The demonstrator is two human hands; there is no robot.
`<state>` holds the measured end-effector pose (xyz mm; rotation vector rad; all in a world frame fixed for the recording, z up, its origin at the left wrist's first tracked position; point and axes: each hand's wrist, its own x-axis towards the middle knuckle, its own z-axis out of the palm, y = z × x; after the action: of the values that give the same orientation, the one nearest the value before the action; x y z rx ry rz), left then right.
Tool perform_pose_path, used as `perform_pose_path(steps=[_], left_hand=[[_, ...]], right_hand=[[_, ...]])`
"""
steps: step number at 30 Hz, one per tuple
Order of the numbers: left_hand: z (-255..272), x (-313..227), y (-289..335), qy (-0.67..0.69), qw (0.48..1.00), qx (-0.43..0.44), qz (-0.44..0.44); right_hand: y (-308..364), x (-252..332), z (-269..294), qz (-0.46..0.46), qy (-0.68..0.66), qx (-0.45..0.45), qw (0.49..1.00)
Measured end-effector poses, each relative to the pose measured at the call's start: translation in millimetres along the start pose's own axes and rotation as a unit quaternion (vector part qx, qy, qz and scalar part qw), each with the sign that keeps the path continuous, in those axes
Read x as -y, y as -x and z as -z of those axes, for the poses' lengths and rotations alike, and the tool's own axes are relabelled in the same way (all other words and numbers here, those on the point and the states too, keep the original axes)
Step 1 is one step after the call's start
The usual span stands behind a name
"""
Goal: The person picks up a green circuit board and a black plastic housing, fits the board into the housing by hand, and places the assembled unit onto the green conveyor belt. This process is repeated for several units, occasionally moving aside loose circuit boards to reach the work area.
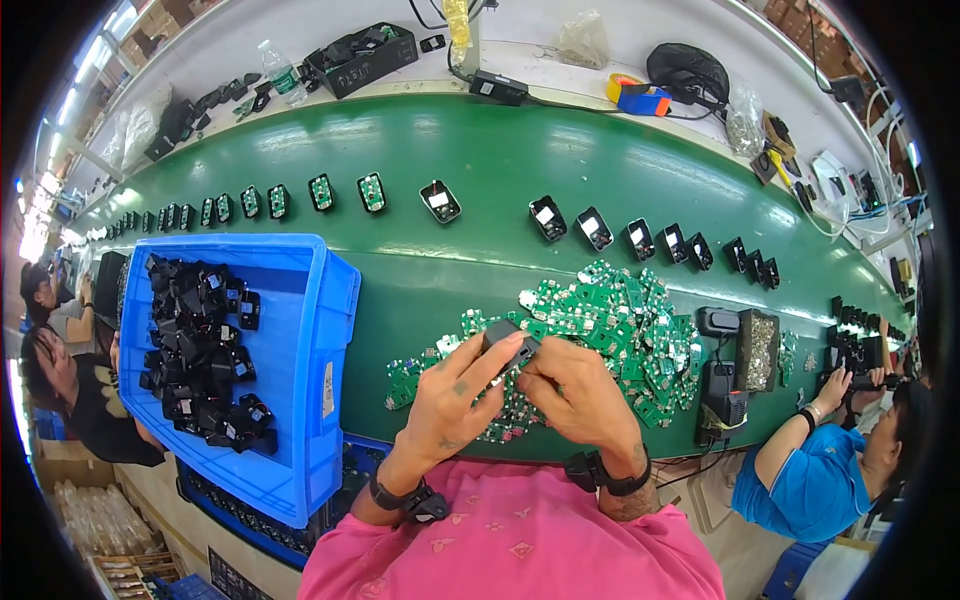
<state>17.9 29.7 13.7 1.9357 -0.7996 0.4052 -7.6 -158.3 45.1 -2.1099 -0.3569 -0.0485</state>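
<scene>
My left hand (455, 400) grips a small black plastic housing (511, 345) between thumb and fingers, tilted in front of my chest. Close against its right side is my right hand (582, 393), with fingers curled in and the fingertips mostly hidden; whatever they pinch cannot be made out. Beneath and beyond both hands spreads a heap of small green circuit boards (625, 330). Along the green bench runs a row of open black housings; one (439, 201) shows a white patch inside, while another (371, 193) to its left shows a green board.
A blue bin (318, 400) of black housings stands at left. To the right are a black power tool or charger (722, 400) and a box of small metal parts (758, 350). A bottle (283, 75) and black tray (362, 62) sit on the back shelf. People work on both sides.
</scene>
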Motion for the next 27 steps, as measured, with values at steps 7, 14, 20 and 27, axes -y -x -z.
perform_pose_path(steps=[7,14,20,27], left_hand=[[2,-9,2,0.009,0.998,0.015,0.054],[-7,-16,10,-0.051,0.998,-0.016,0.029],[-4,-18,17,-0.024,0.998,-0.007,0.053],[4,-33,14,0.061,0.986,-0.006,0.157]], right_hand=[[4,-1,-3,0.001,0.001,-0.009,1.0],[10,-4,-9,-0.061,-0.047,0.006,0.997],[14,-1,-10,-0.087,-0.082,-0.002,0.993],[22,16,-17,0.021,0.076,-0.067,0.995]])
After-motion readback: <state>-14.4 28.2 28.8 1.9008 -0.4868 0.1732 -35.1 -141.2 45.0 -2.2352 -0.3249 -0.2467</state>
